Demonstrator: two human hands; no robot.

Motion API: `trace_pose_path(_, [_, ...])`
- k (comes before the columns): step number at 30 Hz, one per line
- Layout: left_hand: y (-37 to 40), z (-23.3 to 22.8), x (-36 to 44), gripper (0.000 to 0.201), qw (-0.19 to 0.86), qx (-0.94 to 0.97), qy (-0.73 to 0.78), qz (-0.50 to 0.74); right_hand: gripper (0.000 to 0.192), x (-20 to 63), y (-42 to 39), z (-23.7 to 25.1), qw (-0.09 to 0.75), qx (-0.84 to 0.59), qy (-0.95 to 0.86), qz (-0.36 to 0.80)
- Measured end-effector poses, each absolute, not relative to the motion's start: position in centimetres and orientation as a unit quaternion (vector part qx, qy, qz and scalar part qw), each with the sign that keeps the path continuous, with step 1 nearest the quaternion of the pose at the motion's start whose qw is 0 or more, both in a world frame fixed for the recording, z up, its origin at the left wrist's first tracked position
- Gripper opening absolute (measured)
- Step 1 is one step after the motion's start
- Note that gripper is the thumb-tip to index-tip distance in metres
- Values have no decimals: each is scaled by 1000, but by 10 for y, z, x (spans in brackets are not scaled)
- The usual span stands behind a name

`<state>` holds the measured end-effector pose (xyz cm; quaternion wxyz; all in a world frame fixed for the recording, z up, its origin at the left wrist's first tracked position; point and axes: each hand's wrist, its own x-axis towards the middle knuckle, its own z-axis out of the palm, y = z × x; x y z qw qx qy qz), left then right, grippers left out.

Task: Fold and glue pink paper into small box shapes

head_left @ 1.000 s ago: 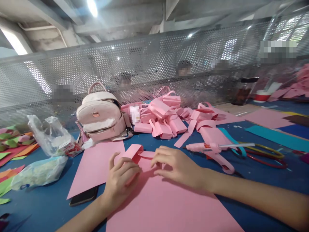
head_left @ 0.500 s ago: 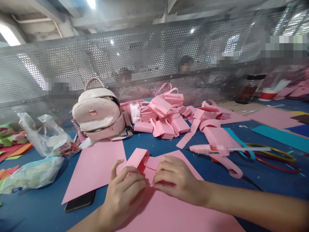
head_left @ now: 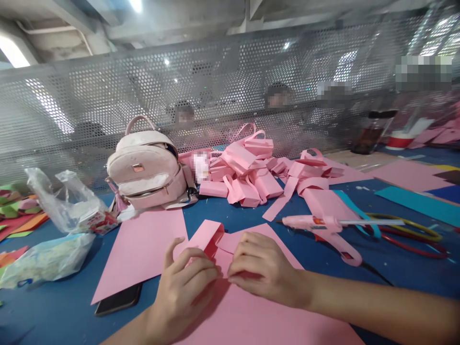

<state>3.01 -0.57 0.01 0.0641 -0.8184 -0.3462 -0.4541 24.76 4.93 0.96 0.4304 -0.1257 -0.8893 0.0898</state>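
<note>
Far left on the blue table (head_left: 53, 311) you've got a clear crumpled plastic bag (head_left: 66, 199) w/ a small red-and-white carton in it, and a second pale plastic bag (head_left: 45, 261) lying flat in front of it. Next over, a light pink fabric backpack (head_left: 147, 167) stands upright near the perforated metal screen (head_left: 108, 96). A loose flat pink paper sheet (head_left: 140, 251) lies in front of it, its near corner overlapping a black phone (head_left: 118, 299).

Your left hand (head_left: 185, 290) is half-curled, thumb raised, fingertips (head_left: 210, 273) pressing down on the large pink paper sheet (head_left: 251, 321) right at its folded loop (head_left: 206, 237) — pressing, not gripping as far as I can tell. The loop stands up just beyond your knuckles. Your right hand (head_left: 268, 268) sits just beside it, fingers bent and close together, tips pinned on the same sheet's folded edge; both hands nearly touch.

Behind, a heap of folded pink paper pieces (head_left: 247, 170). Right of your hands, a pink hot-glue gun (head_left: 323, 227) lies on its side, near red and yellow rings (head_left: 406, 235) — well apart from your right hand.
</note>
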Motion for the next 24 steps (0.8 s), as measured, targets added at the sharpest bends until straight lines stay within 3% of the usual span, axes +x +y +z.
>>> trace_pose_path(24, [-8,-1,29,12,63,-819,-347,-453,7,248,49,9,433,-118,-888,106])
